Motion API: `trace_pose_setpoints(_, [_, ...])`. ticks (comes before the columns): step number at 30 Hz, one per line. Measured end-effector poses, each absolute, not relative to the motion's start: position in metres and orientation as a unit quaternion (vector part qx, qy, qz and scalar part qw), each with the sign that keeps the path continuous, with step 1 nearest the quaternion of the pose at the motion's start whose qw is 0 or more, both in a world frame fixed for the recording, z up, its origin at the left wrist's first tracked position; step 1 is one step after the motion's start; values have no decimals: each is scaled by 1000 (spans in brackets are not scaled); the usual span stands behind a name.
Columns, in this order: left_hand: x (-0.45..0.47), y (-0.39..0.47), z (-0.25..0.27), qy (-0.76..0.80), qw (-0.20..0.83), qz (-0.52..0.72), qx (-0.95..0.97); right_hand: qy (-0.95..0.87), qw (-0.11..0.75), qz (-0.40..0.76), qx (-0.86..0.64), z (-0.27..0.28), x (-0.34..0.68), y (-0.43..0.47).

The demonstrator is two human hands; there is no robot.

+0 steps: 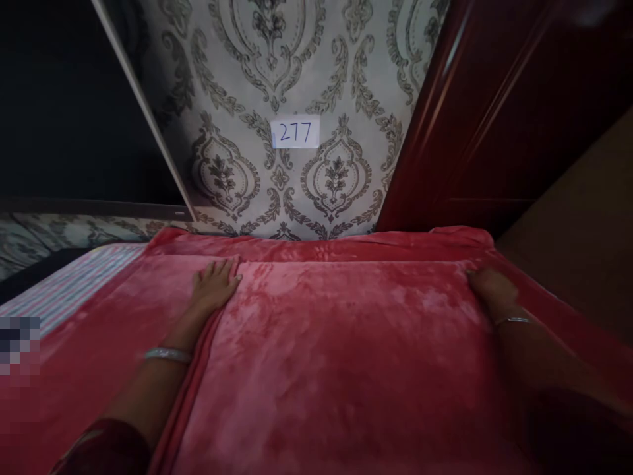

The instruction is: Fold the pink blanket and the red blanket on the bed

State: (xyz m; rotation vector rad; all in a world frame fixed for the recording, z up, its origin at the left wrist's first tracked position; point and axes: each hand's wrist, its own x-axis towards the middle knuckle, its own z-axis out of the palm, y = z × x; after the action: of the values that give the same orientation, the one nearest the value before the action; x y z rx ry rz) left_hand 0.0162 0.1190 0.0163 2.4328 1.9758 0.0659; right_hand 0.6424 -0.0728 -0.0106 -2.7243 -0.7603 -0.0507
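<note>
A red plush blanket (346, 343) lies before me, folded over in layers with a thick fold running along its left side. My left hand (215, 284) rests flat near the fold's far left corner, palm down, fingers spread and thumb pointing right. At the far right corner, my right hand (494, 290) is curled and pinches the blanket's edge; it is slightly blurred and its fingers are partly hidden. More red fabric (316, 249) spreads beneath and behind the folded part.
Patterned wallpaper (277, 178) with a paper label (295, 132) reading 277 rises behind the bed. A dark screen (84, 105) stands at left, a dark red wooden panel (475, 119) at right. Striped cloth (74, 284) shows at the left edge, near a pixelated patch.
</note>
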Motion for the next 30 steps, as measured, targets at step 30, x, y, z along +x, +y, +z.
trace_pose_setpoints(30, [15,123,21,613,2,38,789,-437,28,8,-899,-19,608,-87])
